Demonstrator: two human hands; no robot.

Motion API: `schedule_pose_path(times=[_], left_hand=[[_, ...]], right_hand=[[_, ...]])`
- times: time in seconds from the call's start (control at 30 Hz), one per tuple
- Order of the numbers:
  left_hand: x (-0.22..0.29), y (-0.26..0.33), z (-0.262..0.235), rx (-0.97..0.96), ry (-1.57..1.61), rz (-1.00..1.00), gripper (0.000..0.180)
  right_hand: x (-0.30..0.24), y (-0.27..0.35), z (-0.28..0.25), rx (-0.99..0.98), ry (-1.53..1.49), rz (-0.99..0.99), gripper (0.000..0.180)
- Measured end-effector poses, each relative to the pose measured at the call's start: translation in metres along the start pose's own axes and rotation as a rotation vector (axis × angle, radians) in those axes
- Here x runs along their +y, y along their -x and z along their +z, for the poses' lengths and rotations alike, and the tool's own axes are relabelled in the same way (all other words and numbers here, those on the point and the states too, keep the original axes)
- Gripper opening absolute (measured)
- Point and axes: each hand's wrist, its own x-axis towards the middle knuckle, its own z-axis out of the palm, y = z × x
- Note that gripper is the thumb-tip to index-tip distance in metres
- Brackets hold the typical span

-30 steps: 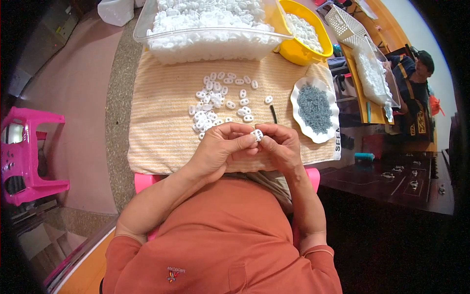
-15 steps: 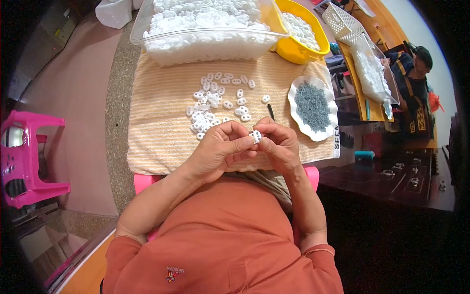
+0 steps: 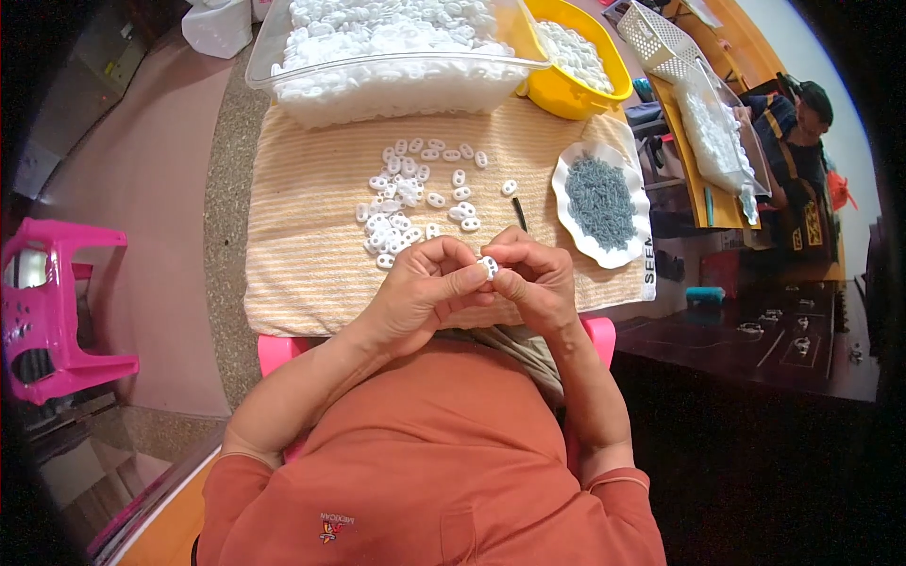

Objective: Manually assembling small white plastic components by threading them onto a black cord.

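Note:
Above the near part of the towel, my left hand (image 3: 425, 288) and my right hand (image 3: 536, 288) meet fingertip to fingertip. Pinched between their thumbs and fingers is a small white oval plastic piece with two holes (image 3: 489, 267); both hands grip it. Fingers partly cover it, so I cannot tell whether another part is in it. Just beyond my left hand lies a loose heap of similar white two-hole pieces (image 3: 384, 232), with several spread out singly. A thin black stick (image 3: 520, 215) rests beyond my right hand, near a lone white piece (image 3: 510, 187).
A white wavy-rimmed dish (image 3: 563, 209) of small slender grey parts stands at the right. Behind are a clear bin (image 3: 396, 106) full of white pieces and a yellow basin (image 3: 566, 102). A pink stool (image 3: 71, 302) is at left; a person (image 3: 802, 132) sits far right.
The white piece has turned a little between my fingertips, its two holes now showing more plainly. Both hands stay in nearly the same place; the whole view has shifted slightly.

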Motion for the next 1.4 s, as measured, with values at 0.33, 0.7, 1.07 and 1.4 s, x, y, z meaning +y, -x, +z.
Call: schedule_pose_path(times=[0.33, 0.7, 1.07, 1.4], left_hand=[[-0.001, -0.002, -0.002, -0.007, -0.023, 0.005, 0.009], [0.005, -0.002, -0.002, -0.043, -0.046, -0.046, 0.008], [0.004, -0.001, 0.001, -0.014, -0.134, -0.043, 0.013], [0.006, 0.002, 0.004, 0.071, -0.120, -0.026, 0.012]], right_hand=[[-0.003, 0.000, 0.001, -0.023, 0.073, -0.017, 0.027], [-0.006, -0.004, -0.005, -0.118, 0.127, -0.013, 0.027], [-0.025, -0.004, -0.010, 0.178, 0.289, 0.157, 0.014], [-0.050, -0.018, -0.019, 0.122, 0.542, -0.067, 0.013]])
